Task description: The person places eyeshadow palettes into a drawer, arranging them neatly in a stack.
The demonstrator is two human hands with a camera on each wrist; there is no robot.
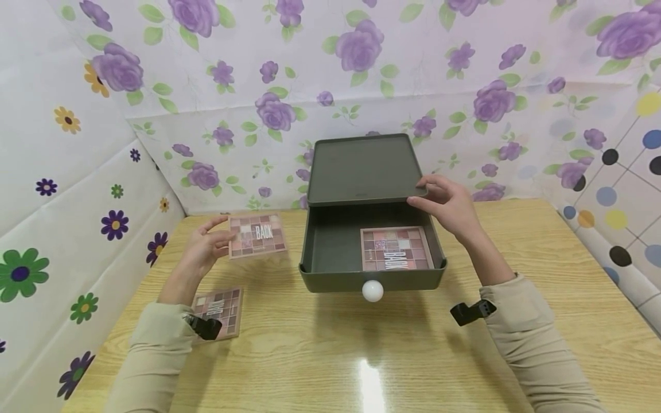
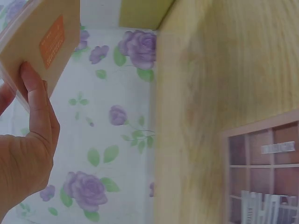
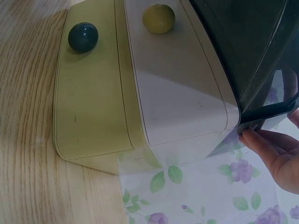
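Note:
My left hand [image 1: 203, 249] pinches an eyeshadow palette [image 1: 257, 236] by its left edge, above the table at the left. In the left wrist view the palette's plain underside [image 2: 58, 70] shows an orange label. My right hand [image 1: 450, 207] grips the front right corner of the dark green drawer unit's top [image 1: 365, 169], thumb below and fingers above. The unit's dark top drawer [image 1: 330, 281] is pulled out, a white knob [image 1: 372, 291] on its front. A second palette [image 1: 396, 241] lies in that drawer's right part, its left part bare.
Another palette [image 1: 232, 312] lies on the wooden table [image 1: 289, 355], partly behind the left wrist camera. Under the dark drawer, the right wrist view shows a white drawer [image 3: 182, 88] with a yellow knob and a yellow-green drawer [image 3: 93, 107] with a dark knob. Flowered cloth hangs behind.

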